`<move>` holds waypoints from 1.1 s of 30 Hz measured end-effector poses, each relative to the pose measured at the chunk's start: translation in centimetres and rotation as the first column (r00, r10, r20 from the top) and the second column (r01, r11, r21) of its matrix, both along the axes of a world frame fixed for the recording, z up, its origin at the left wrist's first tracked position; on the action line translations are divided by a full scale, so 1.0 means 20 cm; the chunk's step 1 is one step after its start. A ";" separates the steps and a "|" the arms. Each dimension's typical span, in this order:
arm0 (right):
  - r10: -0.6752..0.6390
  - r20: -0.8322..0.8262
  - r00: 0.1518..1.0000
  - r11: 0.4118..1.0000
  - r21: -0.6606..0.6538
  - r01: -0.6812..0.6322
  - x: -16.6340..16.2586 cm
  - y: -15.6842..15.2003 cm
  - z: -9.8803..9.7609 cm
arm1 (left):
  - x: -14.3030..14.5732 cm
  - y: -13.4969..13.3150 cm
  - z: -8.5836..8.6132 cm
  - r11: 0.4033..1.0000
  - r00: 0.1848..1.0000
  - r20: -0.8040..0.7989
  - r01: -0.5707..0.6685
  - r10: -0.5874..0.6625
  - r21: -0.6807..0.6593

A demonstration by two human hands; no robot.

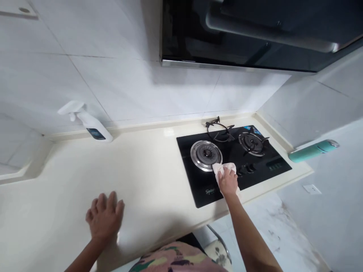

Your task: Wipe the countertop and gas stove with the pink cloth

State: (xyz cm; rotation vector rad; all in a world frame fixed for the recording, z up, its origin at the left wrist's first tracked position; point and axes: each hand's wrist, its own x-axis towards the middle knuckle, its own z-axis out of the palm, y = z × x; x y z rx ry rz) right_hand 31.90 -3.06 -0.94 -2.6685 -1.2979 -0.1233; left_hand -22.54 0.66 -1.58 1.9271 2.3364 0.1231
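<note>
My right hand (227, 182) is closed on a white cloth (230, 166), pressed to the black glass gas stove (193, 181) just beside the rim of the left burner (206, 155). That burner has no pan support over it; a dark metal pan support (218, 130) lies behind it, partly on the glass and partly on the counter. On the right burner (252, 143) a pan support sits in place. My left hand (104, 215) rests on the cream countertop (141, 170) with its fingers spread, holding nothing.
A white spray bottle (95, 126) with a dark label stands against the tiled wall at the back left. A teal bottle (312, 151) is at the counter's right end. The dark range hood (241, 49) overhangs the stove. A patterned stool (218, 253) is below the counter edge.
</note>
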 end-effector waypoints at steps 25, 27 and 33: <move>0.055 -0.077 0.996 0.994 -0.086 -0.061 0.44 0.72 0.06 | 0.51 0.34 0.02 0.994 1.000 -0.003 -0.004 0.004 0.106; 0.120 -0.020 0.993 0.992 -0.022 -0.120 0.41 0.57 0.02 | 0.52 0.34 0.02 0.994 1.000 0.007 -0.004 0.004 0.107; 0.248 0.067 0.967 0.966 0.060 -0.252 0.18 0.14 -0.05 | 0.52 0.33 0.00 0.992 0.999 0.034 0.002 -0.007 0.128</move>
